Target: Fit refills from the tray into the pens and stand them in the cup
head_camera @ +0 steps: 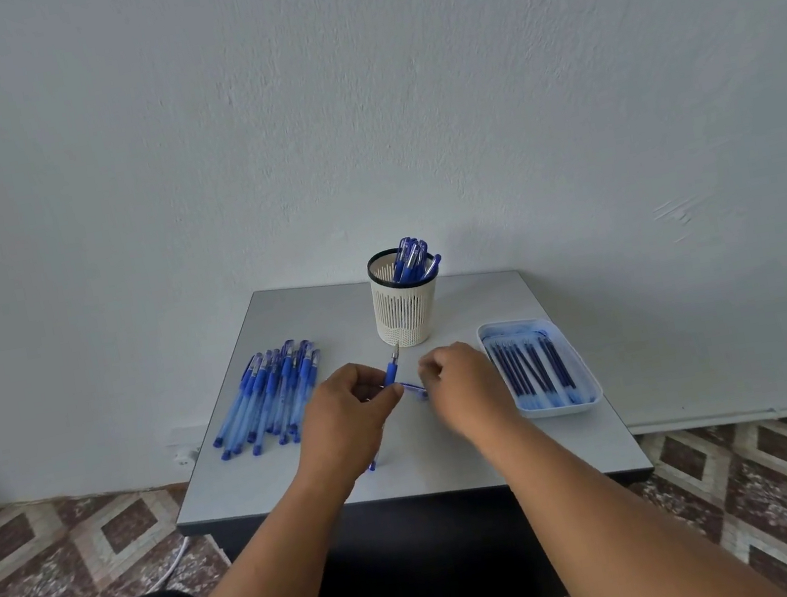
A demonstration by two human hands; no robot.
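My left hand [347, 410] pinches a blue pen [389, 371] whose metal tip points up toward the cup; its rear end shows below my wrist. My right hand [463, 385] is curled around a small blue piece, likely the pen cap [414, 388], just right of the pen. A cream slotted cup [406, 309] stands behind my hands with several blue pens [413, 258] in it. A white tray [583, 370] to the right holds several dark blue refills [530, 366].
A pile of several blue pens [267, 397] lies on the left part of the small grey table [460, 459]. The table backs onto a white wall. A patterned tile floor surrounds it, with a white cable [175, 561] at the lower left.
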